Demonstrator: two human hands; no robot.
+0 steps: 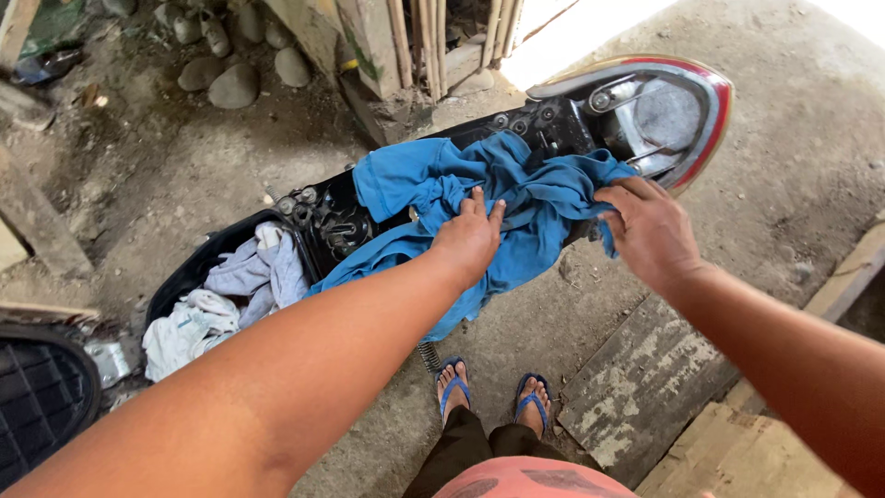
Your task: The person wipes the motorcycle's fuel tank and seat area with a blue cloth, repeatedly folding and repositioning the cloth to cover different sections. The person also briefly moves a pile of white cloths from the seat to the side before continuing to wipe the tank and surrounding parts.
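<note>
A crumpled blue cloth [433, 180] lies spread over the open frame of a motor scooter [544, 124] with its seat off. My left hand [472, 238] presses flat on the middle of the cloth, fingers slightly apart. My right hand [650, 226] rests on the cloth's right end, fingers curled over its edge near the red-rimmed tail [710, 120]. Whether that hand grips the fabric is unclear.
White and grey rags [221, 300] fill the scooter's storage bin at left. A black seat [41, 397] lies at lower left. Wooden boards [645, 387] lie on the concrete at right. My feet in blue sandals [493, 397] stand below. Stones and posts sit behind.
</note>
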